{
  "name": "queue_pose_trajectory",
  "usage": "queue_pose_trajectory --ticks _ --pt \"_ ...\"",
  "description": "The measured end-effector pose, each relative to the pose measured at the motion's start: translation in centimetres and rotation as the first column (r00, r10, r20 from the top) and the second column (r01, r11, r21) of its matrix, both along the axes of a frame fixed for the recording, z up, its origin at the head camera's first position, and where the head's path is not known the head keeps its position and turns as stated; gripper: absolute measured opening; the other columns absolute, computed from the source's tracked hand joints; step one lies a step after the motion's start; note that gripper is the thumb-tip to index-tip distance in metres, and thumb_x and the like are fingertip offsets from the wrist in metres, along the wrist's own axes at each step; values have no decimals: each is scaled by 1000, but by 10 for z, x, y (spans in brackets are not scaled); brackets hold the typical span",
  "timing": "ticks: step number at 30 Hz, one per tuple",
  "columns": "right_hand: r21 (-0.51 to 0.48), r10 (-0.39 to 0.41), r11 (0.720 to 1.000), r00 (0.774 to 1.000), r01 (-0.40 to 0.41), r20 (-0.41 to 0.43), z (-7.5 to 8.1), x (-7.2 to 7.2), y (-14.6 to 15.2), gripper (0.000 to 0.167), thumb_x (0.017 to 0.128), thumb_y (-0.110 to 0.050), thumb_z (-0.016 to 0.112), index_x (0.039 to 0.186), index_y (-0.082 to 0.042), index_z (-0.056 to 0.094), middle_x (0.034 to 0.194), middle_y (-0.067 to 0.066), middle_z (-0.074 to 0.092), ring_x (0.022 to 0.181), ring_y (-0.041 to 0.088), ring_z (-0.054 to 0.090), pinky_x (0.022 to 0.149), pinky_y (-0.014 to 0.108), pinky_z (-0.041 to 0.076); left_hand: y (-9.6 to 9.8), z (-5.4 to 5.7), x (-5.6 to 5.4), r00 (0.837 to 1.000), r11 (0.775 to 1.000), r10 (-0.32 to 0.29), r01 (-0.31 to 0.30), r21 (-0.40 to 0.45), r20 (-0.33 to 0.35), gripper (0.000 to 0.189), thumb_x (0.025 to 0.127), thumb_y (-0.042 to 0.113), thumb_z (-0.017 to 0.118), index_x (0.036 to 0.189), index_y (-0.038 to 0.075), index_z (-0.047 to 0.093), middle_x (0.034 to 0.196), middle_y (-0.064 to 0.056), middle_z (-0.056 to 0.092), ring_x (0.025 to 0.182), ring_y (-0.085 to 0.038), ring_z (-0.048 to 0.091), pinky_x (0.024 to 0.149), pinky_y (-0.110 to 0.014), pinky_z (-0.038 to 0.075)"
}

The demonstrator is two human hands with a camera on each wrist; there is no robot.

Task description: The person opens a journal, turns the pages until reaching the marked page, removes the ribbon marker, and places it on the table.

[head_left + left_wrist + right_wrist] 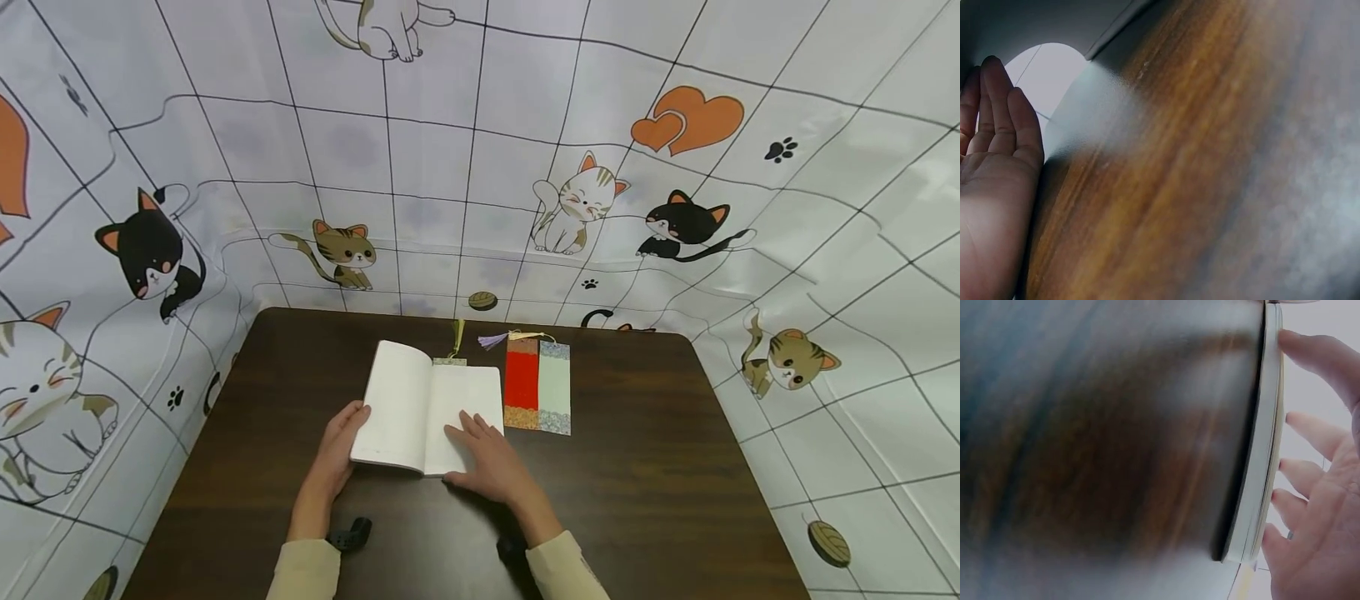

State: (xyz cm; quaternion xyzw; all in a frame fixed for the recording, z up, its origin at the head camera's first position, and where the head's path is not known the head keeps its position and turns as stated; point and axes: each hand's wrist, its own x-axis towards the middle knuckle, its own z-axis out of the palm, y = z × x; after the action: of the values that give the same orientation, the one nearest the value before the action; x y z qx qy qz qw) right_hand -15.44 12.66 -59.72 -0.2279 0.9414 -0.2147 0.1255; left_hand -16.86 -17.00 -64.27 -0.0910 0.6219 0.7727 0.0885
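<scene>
An open book with blank white pages (393,408) lies on the dark wooden table, its left half raised and bowed. My left hand (341,437) holds its left edge, thumb at the page side. In the left wrist view, the fingers of that hand (1000,162) reach up under the dark cover (1054,25). My right hand (491,458) rests on the right page with fingers spread and fingertips touching the paper. From the right wrist, the page block (1254,450) shows edge-on beneath those fingers (1310,478).
Right of the book lie a red bookmark (521,379) and a pale green bookmark (554,387), with tassels at the top. Another bookmark (450,362) with a yellow-green tassel (458,337) is mostly hidden behind the book. A cat-patterned sheet (435,150) surrounds the table (645,467).
</scene>
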Motion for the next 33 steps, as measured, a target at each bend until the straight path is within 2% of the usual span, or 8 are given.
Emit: queue_pose_trajectory --ticks 8,14,17,19,22,24,29,33 --pt "6 35 999 999 -35 40 5 -1 2 76 93 -37 84 159 -16 54 173 13 39 160 38 37 127 56 35 2 0 4 1000 1000 1 -1 16 -7 42 114 42 54 127 2 58 95 -2 69 80 -15 66 70 -30 56" --pt "37 63 997 997 -65 45 10 0 4 66 97 -37 81 156 -19 58 171 9 44 158 31 43 125 48 40 1 -2 4 1000 1000 1 -1 16 -6 41 115 41 53 126 2 59 94 -2 69 78 -15 66 70 -30 56" --pt "100 72 992 997 -70 -13 13 2 4 54 100 -35 78 151 -23 65 166 5 51 151 26 52 119 44 47 1 -2 2 1000 1000 0 0 17 -5 40 114 42 53 126 3 59 95 -2 69 80 -15 67 71 -30 56" --pt "157 88 985 992 -74 -86 14 5 5 45 101 -33 78 145 -25 70 161 2 57 145 22 59 113 45 52 2 -2 1 1000 1000 -3 3 18 -8 41 114 42 53 126 4 59 96 -2 69 81 -16 67 71 -30 56" --pt "210 121 975 972 -77 -202 15 10 6 34 100 -27 79 134 -28 77 152 1 66 136 19 67 105 46 57 2 -2 0 1000 1000 1 -1 20 -8 40 114 42 54 125 4 59 96 -2 69 81 -16 66 71 -30 56" --pt "227 135 971 958 -78 -251 14 13 8 28 100 -25 79 127 -29 80 148 0 69 133 16 68 104 49 56 2 -3 0 1000 1000 9 -8 21 -8 39 114 41 54 124 4 60 95 -2 69 80 -16 66 71 -30 56" --pt "219 114 974 955 -53 -275 14 14 14 25 98 -23 80 122 -28 81 142 -2 73 131 16 70 112 56 50 2 -3 0 1000 999 22 -22 24 -2 37 114 40 54 123 5 60 94 -2 69 79 -15 66 70 -29 55" --pt "186 43 982 964 6 -261 17 13 20 37 96 -25 82 132 -24 77 147 3 70 140 25 63 118 58 45 1 -2 1 1000 999 27 -27 28 -6 35 114 39 54 122 6 61 94 -1 70 79 -14 67 70 -29 56"
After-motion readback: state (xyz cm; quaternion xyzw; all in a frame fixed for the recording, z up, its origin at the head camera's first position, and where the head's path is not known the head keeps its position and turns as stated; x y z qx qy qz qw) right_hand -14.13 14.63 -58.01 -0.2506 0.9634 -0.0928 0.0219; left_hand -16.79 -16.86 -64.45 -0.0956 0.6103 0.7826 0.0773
